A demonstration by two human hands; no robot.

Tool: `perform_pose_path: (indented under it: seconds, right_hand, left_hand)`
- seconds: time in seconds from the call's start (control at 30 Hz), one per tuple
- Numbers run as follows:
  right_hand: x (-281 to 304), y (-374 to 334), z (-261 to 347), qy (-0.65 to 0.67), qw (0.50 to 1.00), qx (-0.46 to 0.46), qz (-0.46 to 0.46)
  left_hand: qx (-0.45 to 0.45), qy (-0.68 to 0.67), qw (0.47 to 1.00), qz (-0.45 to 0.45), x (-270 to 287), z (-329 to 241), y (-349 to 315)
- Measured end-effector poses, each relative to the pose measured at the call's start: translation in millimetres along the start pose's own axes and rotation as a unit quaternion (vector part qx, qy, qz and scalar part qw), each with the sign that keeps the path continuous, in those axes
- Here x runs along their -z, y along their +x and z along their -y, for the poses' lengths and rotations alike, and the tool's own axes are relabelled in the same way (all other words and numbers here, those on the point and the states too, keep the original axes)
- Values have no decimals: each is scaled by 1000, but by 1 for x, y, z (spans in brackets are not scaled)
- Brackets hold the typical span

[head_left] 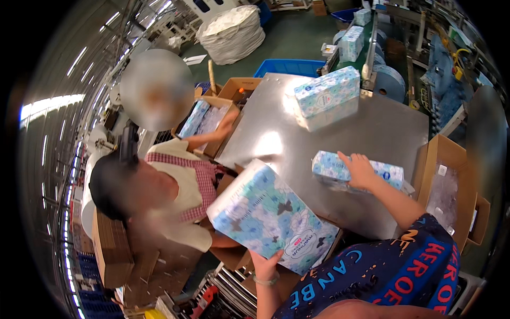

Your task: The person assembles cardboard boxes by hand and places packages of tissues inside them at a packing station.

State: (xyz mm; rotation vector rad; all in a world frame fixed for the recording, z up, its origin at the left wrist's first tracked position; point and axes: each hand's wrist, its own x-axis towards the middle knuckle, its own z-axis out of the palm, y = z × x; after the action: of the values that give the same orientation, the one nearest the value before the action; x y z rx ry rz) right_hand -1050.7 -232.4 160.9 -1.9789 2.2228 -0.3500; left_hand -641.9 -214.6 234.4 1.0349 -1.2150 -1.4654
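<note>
My left hand [264, 267] grips the lower edge of a large tissue pack [279, 215], thumb on its printed face. The pack is blue and white with flowers and butterflies, and it is tilted in front of the steel table [255, 122]. On the table's near right side, my right hand [360, 170] curls over the top of a second tissue pack [329, 167] of the same pattern. Another tissue pack [328, 93] lies at the table's far side, apart from both hands, mirrored in the shiny metal.
A co-worker [183, 181] in a cap and checked apron stands left, one arm over an open carton [226, 119]. To the right is a carton [425, 175] lined with clear plastic. A conveyor [370, 48] carries more packs at the back, beside a blue bin [289, 67].
</note>
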Motion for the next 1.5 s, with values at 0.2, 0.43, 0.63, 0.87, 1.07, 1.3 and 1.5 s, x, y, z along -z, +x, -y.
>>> perform_pose_path:
  seconds: [0.2,0.43,0.63,0.87,1.07,1.3,1.5]
  right_hand:
    - [54,11,65,4,969,198,-151]
    - [119,-30,220,293,850,386,-205]
    - [-15,-55,281,202,744,628,106]
    - [-244,-38,259,18,746,662,73]
    - [-234,-57,276,-38,869,468,157]
    - [-23,-38,112,183,944,241,-131]
    - [-32,-186,-186,-60,853,-374,-359]
  left_hand:
    - [-77,426,902,6,44,27,-95]
    - [99,496,813,288,36,166,-84]
    - [45,391,878,273,65,271,-119]
    - [101,419,851,301,47,215,-101]
    - [221,459,801,315,68,178,-59]
    - [208,618,710,265,104,270,-19]
    - [311,594,650,357,118,344,5]
